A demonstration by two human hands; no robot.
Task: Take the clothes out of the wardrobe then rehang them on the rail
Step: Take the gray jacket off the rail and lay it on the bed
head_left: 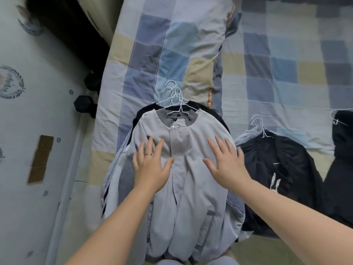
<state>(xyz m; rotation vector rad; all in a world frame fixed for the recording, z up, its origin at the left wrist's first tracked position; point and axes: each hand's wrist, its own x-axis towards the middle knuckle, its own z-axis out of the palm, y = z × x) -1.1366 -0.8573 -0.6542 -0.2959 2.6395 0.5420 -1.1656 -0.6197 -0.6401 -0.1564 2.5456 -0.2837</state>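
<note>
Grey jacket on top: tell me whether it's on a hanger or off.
On: a white wire hanger runs inside the grey jacket at the collar, its hook sticking out.

I'm seeing blue-and-cream checked quilt (277,69) lying open beyond the white wire hanger hooks (174,94). A black jacket pile (282,169) is crowding the right, and black hexagonal dumbbells (82,103) are blocking the left floor gap.
</note>
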